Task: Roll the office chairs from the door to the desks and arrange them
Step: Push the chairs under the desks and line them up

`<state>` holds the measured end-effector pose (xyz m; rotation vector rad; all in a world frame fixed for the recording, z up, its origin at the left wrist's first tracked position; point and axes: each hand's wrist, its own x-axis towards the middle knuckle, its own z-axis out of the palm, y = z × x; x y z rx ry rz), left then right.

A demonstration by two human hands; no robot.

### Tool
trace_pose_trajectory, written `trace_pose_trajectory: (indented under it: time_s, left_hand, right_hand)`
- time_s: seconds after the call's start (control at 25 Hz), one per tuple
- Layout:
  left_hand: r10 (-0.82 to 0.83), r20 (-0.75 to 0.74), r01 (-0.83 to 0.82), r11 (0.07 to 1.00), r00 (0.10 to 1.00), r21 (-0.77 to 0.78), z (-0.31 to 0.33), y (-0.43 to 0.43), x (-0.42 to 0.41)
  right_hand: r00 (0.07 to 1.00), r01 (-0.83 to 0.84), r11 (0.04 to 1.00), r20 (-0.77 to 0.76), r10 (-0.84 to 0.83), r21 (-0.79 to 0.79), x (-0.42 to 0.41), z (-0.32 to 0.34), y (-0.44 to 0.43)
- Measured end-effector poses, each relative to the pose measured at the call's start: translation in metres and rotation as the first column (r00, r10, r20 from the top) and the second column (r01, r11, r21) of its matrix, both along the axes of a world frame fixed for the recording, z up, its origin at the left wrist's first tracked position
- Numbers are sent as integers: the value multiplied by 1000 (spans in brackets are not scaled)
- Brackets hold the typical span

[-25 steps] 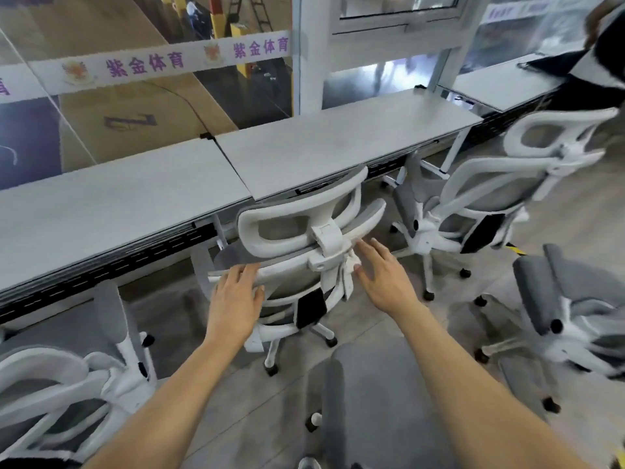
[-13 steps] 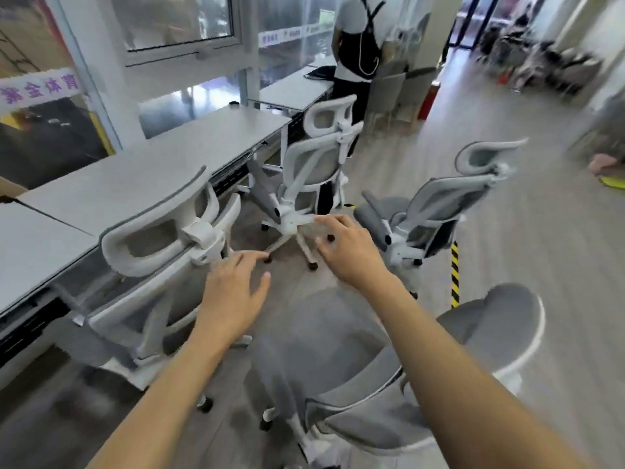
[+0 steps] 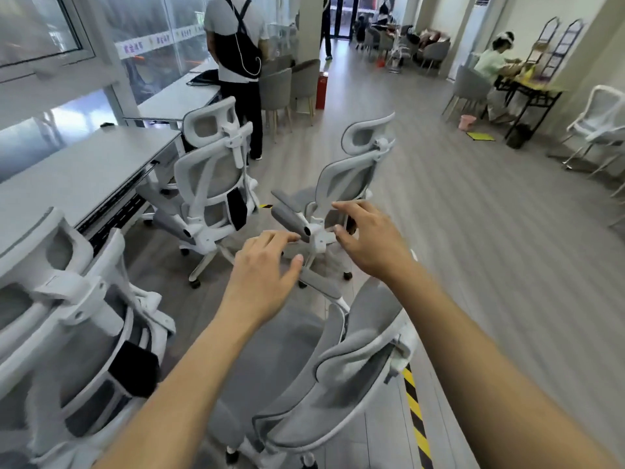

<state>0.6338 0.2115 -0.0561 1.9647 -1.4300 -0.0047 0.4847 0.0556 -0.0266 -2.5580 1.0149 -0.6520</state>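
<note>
Several white-framed grey mesh office chairs stand by a row of grey desks. One chair at the left faces its desk. A second chair stands at the following desk. A third chair stands free on the floor ahead. A fourth chair is right below me, its seat and backrest under my arms. My left hand and my right hand hover in the air above that chair with fingers spread, holding nothing.
A person in a white shirt with a black bag stands at the far desk. Grey dining chairs stand behind that person. Another person sits at a table at the right. Black-and-yellow floor tape runs at the lower right. Open grey floor lies to the right.
My view has swung right, from the chair I was touching at the desk toward the room. Both hands have come off that chair's backrest and now hover over the near chair.
</note>
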Motion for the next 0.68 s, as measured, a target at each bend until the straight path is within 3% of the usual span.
trace_pose_trajectory:
  time_s: [0.24, 0.4, 0.56, 0.68]
  left_hand:
    - [30, 59, -34, 998, 998, 60, 6, -97, -23]
    - [105, 130, -121, 986, 986, 118, 10, -181, -40]
    - [214, 81, -225, 959, 973, 172, 8, -263, -54]
    - [267, 109, -283, 941, 958, 187, 4, -315, -55]
  right_hand:
    - [1000, -15, 1000, -3, 15, 16, -35, -16, -110]
    - [991, -130, 991, 36, 129, 23, -38, -37, -203]
    - [960, -279, 952, 74, 272, 126, -30, -52, -283]
    - [945, -328, 939, 57, 323, 108, -16, -56, -337]
